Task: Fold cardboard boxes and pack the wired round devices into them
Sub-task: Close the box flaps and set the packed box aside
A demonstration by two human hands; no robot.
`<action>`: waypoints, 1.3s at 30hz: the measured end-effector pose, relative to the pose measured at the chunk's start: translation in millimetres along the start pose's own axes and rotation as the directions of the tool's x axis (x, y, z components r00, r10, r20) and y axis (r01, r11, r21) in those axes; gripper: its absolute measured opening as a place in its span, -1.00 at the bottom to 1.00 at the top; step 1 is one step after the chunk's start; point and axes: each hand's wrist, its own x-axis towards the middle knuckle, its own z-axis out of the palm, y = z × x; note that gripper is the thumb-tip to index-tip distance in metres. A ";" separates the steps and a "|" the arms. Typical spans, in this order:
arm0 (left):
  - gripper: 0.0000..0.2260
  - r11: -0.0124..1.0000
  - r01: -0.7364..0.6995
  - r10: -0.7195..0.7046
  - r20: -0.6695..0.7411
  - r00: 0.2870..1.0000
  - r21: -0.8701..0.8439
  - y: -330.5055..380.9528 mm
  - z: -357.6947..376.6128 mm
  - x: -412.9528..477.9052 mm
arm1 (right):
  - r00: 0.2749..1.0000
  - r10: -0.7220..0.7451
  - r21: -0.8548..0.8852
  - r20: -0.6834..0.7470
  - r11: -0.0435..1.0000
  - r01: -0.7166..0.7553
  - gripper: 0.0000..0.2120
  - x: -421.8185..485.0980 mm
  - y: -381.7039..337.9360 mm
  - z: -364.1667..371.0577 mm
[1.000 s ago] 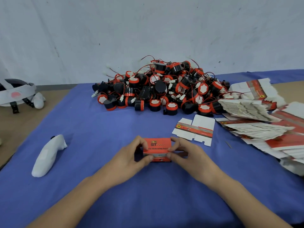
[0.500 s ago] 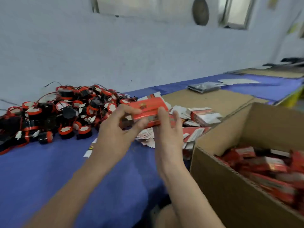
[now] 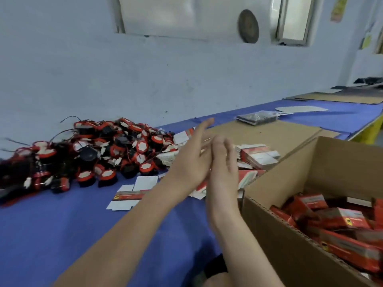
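A pale blue wall (image 3: 145, 79) backs a long workbench spread with blue cloth (image 3: 51, 224). On it, at the left, lies a heap of wired round devices (image 3: 116, 154), black with red and white faces, wires trailing. Just in front of the heap lies one flat box blank (image 3: 132, 191), unfolded, printed side up. More blanks (image 3: 259, 156) are stacked loosely behind the hands.

Finished red boxes (image 3: 339, 218) lie jumbled in an open carton (image 3: 290, 255) at the near right, beside the bench edge.

Both hands are raised over the cloth, between the heap and the carton. The left hand (image 3: 190, 162) and the right hand (image 3: 222, 172) have straight fingers and lie side by side, touching or nearly so. Neither holds anything.

With empty hands and filled boxes in the carton, the work appears to stand between one box and the next. The next move would likely be to take up the lone blank on the cloth, or one from the stack, square it and close one end. A device would then have to be freed from the heap; the tangled wires could drag neighbours along.

Further back lie a brown cardboard sheet (image 3: 269, 133) and a dark packet (image 3: 257, 118).
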 end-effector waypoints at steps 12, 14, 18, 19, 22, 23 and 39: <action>-0.67 0.776 0.568 -0.434 -0.421 0.796 0.275 -156.5 -206.2 -148.5 | 0.616 0.546 -0.603 0.568 0.785 -0.139 -0.70 -37.7 186.2 144.6; -0.74 0.732 0.616 -0.457 -0.460 0.761 0.291 -175.4 -212.9 -161.1 | 0.600 0.553 -0.659 0.578 0.750 -0.056 -0.88 -33.2 197.0 147.3; -0.75 0.699 0.652 -0.469 -0.500 0.728 0.294 -192.1 -221.0 -159.4 | 0.585 0.559 -0.722 0.588 0.688 0.068 -0.84 -16.7 199.6 151.5; -0.75 0.689 0.659 -0.471 -0.506 0.723 0.300 -194.3 -222.0 -156.0 | 0.595 0.557 -0.735 0.580 0.672 0.088 -0.81 -10.9 198.8 150.4; -0.73 0.642 0.662 -0.479 -0.473 0.740 0.386 -201.5 -220.4 -143.2 | 0.633 0.571 -0.794 0.523 0.597 0.118 -0.75 8.3 199.2 139.6; -0.71 0.634 0.652 -0.477 -0.454 0.753 0.415 -204.0 -217.6 -137.0 | 0.652 0.582 -0.812 0.485 0.577 0.089 -0.74 15.0 199.3 134.2; -0.67 0.744 0.531 -0.668 -0.490 0.561 -0.406 -188.1 -186.9 -105.5 | 0.772 0.623 -0.517 0.124 0.705 -0.486 -0.46 39.5 181.1 81.7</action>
